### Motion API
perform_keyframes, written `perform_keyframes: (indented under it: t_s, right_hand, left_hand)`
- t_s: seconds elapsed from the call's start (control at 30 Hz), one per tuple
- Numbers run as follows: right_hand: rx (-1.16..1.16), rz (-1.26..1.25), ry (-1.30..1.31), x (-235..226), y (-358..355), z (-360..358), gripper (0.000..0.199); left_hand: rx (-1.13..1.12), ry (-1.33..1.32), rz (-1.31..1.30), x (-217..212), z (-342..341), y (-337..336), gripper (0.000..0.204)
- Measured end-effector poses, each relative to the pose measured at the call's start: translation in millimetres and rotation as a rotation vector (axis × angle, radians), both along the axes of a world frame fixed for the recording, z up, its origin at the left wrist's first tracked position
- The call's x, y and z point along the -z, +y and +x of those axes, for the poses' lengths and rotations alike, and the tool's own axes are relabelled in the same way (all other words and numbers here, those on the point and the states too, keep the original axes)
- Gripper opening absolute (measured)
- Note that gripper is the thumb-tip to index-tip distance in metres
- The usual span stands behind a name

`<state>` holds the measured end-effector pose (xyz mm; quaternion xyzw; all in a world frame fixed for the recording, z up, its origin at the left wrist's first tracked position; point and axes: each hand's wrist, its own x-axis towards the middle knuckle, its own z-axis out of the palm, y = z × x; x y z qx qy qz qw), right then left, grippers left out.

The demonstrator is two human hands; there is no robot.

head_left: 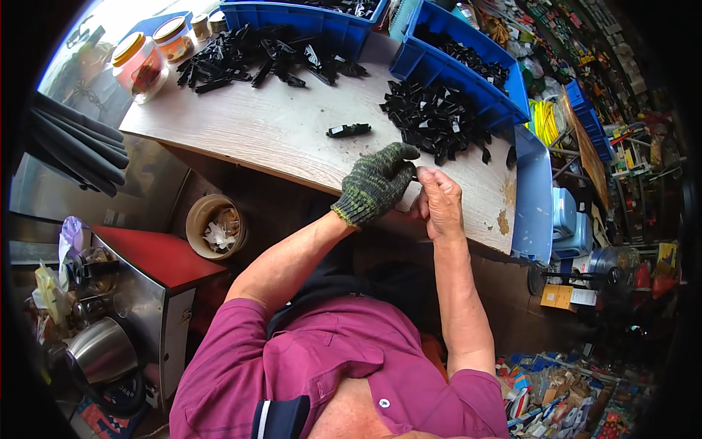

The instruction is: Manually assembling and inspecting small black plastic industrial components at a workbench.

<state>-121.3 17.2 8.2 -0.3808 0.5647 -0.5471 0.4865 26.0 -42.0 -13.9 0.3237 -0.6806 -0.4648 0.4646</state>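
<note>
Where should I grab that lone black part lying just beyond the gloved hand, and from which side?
Probably pinch the black part across its middle, over its two long edges, coming from above on the near side. It looks long and narrow, lies roughly left to right, and sits apart from the right-hand pile. The gloved left hand is nearest.
</note>
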Motion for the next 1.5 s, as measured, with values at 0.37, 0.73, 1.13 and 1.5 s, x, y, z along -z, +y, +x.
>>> perform_keyframes:
  t_s: [0.37, 0.73, 1.13, 1.5]
  right_hand:
    - [0.055, -0.086, 0.146, 0, 2, 13, 0.031]
    - [0.214, -0.058, -0.098, -7, 1, 20, 0.033]
    - [0.333, -0.114, -0.045, 3, 2, 12, 0.032]
    - [0.373, -0.199, 0.009, 7, 10, 14, 0.028]
  left_hand:
    - [-0.011, -0.193, 0.012, -19, 20, -2, 0.032]
    - [-0.292, -0.622, -0.582, -12, 63, -44, 0.017]
    - [0.107, -0.161, -0.202, -12, 10, 5, 0.019]
    - [-0.043, -0.136, 0.051, -19, -28, 33, 0.036]
